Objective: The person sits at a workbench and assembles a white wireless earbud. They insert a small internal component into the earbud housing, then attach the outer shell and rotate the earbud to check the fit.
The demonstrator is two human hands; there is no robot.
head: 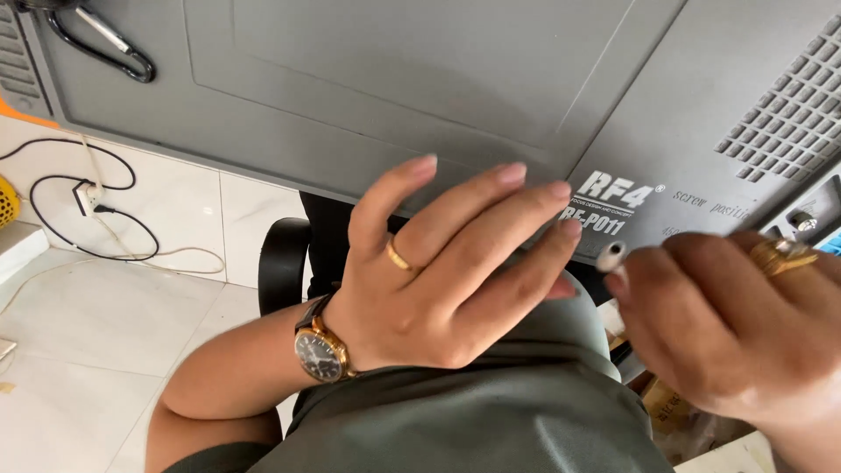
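My left hand (pixel 447 267) hovers over my lap with fingers spread and nothing in it; it wears a gold ring and a gold wristwatch (pixel 321 351) with a dark face. Its fingertips reach the front edge of a grey work mat (pixel 394 79). My right hand (pixel 731 324), with a gold ring on one finger, is closed around a small white cylindrical object (pixel 611 256), whose rounded end sticks out toward the left hand's little finger. Most of that object is hidden inside the fingers.
The grey mat has a grid of small square pockets (pixel 793 114) at the right. A black carabiner (pixel 101 48) lies at its top left. Below are white floor tiles with a black cable and plug (pixel 88 197), a black chair armrest (pixel 282 263), and my olive-green clothing (pixel 491 412).
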